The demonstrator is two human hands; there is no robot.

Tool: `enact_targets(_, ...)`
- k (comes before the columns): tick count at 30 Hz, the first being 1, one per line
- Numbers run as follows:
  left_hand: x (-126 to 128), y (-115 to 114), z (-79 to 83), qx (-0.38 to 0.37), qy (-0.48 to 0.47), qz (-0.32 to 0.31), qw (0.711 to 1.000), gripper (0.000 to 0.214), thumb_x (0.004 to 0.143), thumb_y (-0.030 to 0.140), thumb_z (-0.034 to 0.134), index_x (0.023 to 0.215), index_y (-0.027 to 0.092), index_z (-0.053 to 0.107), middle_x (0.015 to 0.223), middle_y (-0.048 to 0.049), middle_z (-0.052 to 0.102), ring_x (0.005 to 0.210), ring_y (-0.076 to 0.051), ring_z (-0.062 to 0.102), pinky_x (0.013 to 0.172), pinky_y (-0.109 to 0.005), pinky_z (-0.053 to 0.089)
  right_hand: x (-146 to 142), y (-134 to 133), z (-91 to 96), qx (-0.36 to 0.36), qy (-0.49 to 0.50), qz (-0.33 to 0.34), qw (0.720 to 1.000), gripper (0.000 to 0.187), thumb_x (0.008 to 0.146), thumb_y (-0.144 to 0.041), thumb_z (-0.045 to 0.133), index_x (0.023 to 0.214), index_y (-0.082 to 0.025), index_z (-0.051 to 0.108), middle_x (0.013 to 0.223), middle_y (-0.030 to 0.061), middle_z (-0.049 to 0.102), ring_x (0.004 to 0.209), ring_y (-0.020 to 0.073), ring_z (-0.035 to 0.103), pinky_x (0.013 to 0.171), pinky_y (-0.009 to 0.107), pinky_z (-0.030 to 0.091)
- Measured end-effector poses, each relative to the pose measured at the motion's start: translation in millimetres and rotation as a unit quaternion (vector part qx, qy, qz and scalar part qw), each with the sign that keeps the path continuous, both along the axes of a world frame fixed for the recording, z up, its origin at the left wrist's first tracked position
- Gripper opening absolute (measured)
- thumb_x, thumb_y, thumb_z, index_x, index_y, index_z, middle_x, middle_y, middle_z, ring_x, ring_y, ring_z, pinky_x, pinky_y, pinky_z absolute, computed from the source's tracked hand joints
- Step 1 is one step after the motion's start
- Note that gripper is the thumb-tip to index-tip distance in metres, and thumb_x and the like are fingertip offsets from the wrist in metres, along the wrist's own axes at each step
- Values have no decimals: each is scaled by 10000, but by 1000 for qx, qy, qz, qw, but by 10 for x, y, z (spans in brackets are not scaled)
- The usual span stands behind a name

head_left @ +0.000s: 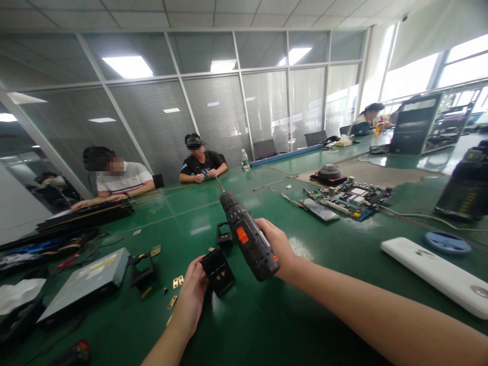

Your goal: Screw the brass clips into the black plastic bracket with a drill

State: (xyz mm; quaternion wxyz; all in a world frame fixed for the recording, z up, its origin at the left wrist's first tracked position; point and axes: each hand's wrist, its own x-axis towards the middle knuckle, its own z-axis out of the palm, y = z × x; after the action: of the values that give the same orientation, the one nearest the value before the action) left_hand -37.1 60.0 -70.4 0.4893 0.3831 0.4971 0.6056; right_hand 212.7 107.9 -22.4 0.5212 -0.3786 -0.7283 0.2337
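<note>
My right hand (pixel 280 247) is wrapped round the grip of a black cordless drill (pixel 247 239) with an orange switch; its bit points up and away from me. My left hand (pixel 192 295) pinches a small black square bracket (pixel 218 271) that rests on the green table (pixel 267 315), just below and left of the drill body. Small brass pieces (pixel 177 281) lie scattered to the left of that hand. A second black bracket (pixel 223 235) stands just beyond the drill.
A grey optical drive (pixel 86 283) and a black frame (pixel 142 269) lie at left. A circuit board (pixel 348 197) and a phone (pixel 319 209) sit at right, a white oblong case (pixel 438 274) nearer. Three people sit at the table's far side.
</note>
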Motion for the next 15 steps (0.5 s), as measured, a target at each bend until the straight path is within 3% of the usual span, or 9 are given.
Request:
enact_targets(3,-3,22,-62,6,-13,-11,1000,631,759,665,804,1200,233,673,1157,-68,753,1099,-289,681,956,-406,519,-32,3,1,-46,72,53,995,223,786,-252,689,1000,-213,642,985,66,712,926,258,680,840,397,554)
enact_targets(6,-22,63,-135,12,-11,-8,1000,580,787,629,801,1195,231,693,1195,-78,744,1133,-292,675,980,-412,519,-48,-18,36,-122,124,136,975,214,797,-342,700,947,-209,624,840,30,679,726,207,678,713,367,585)
enact_targets(9,-42,88,-188,6,7,-2,1000,552,795,595,815,1187,219,712,1272,-102,724,1204,-303,656,1031,-420,504,-33,-34,91,-190,167,216,943,252,795,-367,700,971,-198,637,900,25,689,612,149,650,645,330,579)
enact_targets(15,-63,90,-234,-16,27,-3,1000,547,837,570,795,1254,225,714,1412,-130,669,1284,-312,632,1092,-431,476,41,2,82,-243,213,275,905,323,767,-399,807,967,-176,685,790,15,713,567,144,648,602,299,555)
